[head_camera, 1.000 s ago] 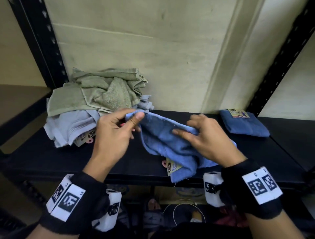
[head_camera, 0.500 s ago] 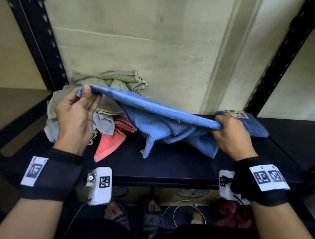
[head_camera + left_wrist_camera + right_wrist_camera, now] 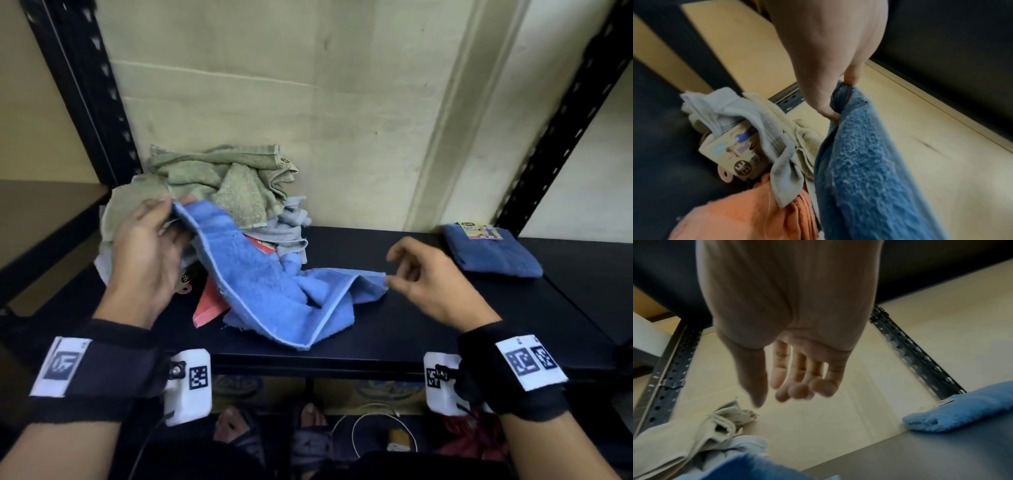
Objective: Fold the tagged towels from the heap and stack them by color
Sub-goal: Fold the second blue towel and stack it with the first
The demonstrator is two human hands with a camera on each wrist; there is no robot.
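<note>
A light blue towel [image 3: 270, 284] lies crumpled on the black shelf [image 3: 394, 335], one corner lifted at the left. My left hand [image 3: 150, 246] pinches that corner in front of the heap; the left wrist view shows the blue towel [image 3: 863, 162] hanging from the fingers [image 3: 830, 113]. My right hand [image 3: 421, 277] hovers just right of the towel's other corner, fingers loosely curled and holding nothing; in the right wrist view the right hand [image 3: 789, 386] is empty. The heap [image 3: 219, 192] holds green, pale grey and coral towels with paper tags. A folded blue towel [image 3: 489, 253] with a tag lies at the right.
Black perforated uprights [image 3: 85, 89] stand at both back corners against a cream wall. A coral towel [image 3: 209, 305] pokes out under the blue one. Below the shelf are boxes, a white cable and my feet [image 3: 239, 431].
The blue towel was stretched in the air between both hands; now my right hand has let go, and the towel has dropped crumpled onto the shelf. My left hand has lowered, holding its corner.
</note>
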